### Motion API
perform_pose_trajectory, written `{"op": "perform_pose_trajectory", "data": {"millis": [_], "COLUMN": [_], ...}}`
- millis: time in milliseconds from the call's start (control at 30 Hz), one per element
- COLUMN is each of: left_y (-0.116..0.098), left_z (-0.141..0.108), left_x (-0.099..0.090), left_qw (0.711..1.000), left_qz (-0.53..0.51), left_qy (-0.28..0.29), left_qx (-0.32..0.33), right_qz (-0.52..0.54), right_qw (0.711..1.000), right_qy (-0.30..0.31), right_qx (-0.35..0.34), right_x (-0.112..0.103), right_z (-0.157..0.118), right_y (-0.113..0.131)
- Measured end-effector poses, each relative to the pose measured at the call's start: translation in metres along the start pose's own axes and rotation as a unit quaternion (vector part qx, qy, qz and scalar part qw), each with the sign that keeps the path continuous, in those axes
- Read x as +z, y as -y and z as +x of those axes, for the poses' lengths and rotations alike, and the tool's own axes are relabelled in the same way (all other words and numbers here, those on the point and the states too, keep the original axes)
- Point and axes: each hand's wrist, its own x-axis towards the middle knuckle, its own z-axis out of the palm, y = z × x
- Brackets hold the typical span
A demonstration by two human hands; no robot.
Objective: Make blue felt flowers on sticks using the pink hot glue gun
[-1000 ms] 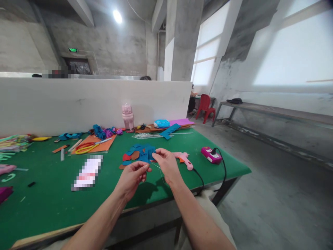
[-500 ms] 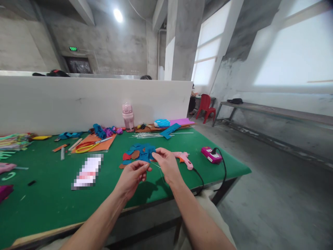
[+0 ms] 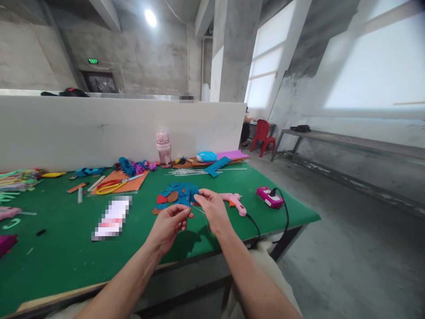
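Close together over the green table (image 3: 66, 261), my two hands work at the near side of a heap of blue, red and brown felt pieces (image 3: 172, 196). My right hand (image 3: 214, 212) pinches a blue felt piece (image 3: 191, 194) between thumb and fingers. A thin pale wire (image 3: 199, 209) shows between the hands, and a fine strand hangs below it. My left hand (image 3: 170, 225) is closed in a pinch just below the felt; what its fingertips hold is too small to make out. Right of my right hand lies a pink glue gun (image 3: 235, 203) with a black cord.
A purple power box (image 3: 269, 197) sits at the right. Leftward are scissors (image 3: 116, 186) on orange sheets and a blurred-out white item (image 3: 112, 219). Behind stand a pink bottle (image 3: 163, 149), a bundle of wires (image 3: 189, 172) and a white partition (image 3: 126, 128).
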Motion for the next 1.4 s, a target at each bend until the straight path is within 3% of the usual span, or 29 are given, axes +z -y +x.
{"op": "perform_pose_trajectory", "data": {"millis": [500, 867, 1400], "left_y": [0.001, 0.005, 0.004], "left_z": [0.000, 0.003, 0.001], "left_x": [0.001, 0.000, 0.007], "left_qw": [1.000, 1.000, 0.997], "left_qz": [0.006, -0.002, -0.052], "left_qy": [-0.011, -0.028, -0.057], "left_qx": [-0.007, -0.001, 0.021], "right_qz": [-0.023, 0.017, 0.089], "right_qw": [0.999, 0.997, 0.992], "right_qy": [0.034, 0.066, 0.080], "right_qx": [0.006, 0.034, 0.046], "right_x": [-0.001, 0.000, 0.005], "right_z": [0.000, -0.003, 0.000], "right_y": [-0.002, 0.001, -0.022]}}
